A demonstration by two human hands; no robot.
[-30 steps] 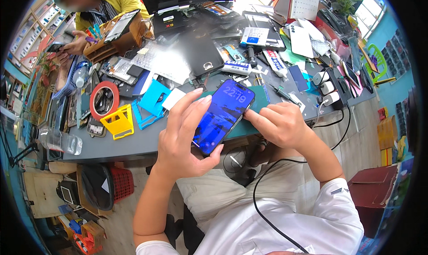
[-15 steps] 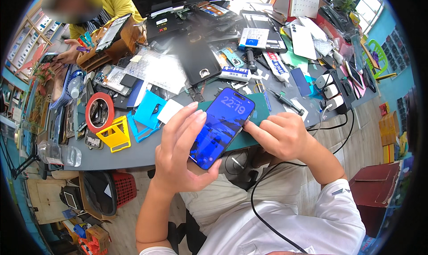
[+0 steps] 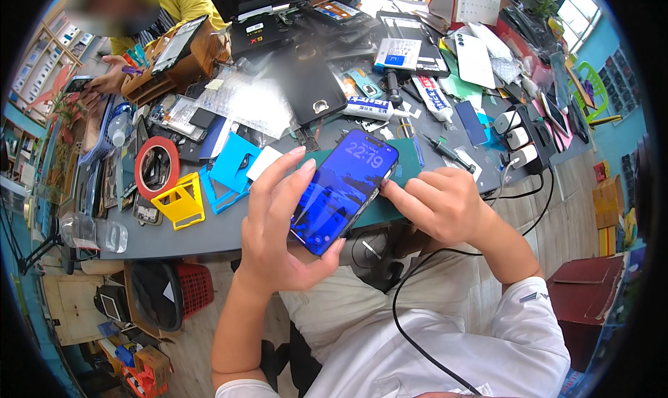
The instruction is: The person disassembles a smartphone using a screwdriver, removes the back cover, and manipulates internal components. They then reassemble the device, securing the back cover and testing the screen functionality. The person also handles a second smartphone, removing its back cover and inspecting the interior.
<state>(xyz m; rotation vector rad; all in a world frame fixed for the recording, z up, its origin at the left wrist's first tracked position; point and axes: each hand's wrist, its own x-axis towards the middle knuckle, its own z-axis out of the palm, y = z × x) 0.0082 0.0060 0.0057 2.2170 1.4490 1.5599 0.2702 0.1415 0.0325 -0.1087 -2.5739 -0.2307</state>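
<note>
A smartphone (image 3: 348,189) with a lit blue lock screen is tilted over the near edge of the desk. My left hand (image 3: 271,238) is closed around its left side, fingers along one edge and thumb at the lower corner. The index fingertip of my right hand (image 3: 442,203) touches the phone's right edge, while the other fingers are curled in. My right thumb is hidden. Under and behind the phone lies a green mat (image 3: 409,163). A white card (image 3: 264,163) lies beside my left fingertips.
To the left are a blue phone stand (image 3: 235,160), a yellow stand (image 3: 182,202) and a red tape roll (image 3: 156,168). Glue tubes (image 3: 431,99), a screwdriver (image 3: 451,154) and a power strip (image 3: 532,147) sit at right. A co-worker's hand (image 3: 109,76) holds a phone at far left.
The phone has shifted slightly up and left in my left hand's grip. My right index finger stays at its edge.
</note>
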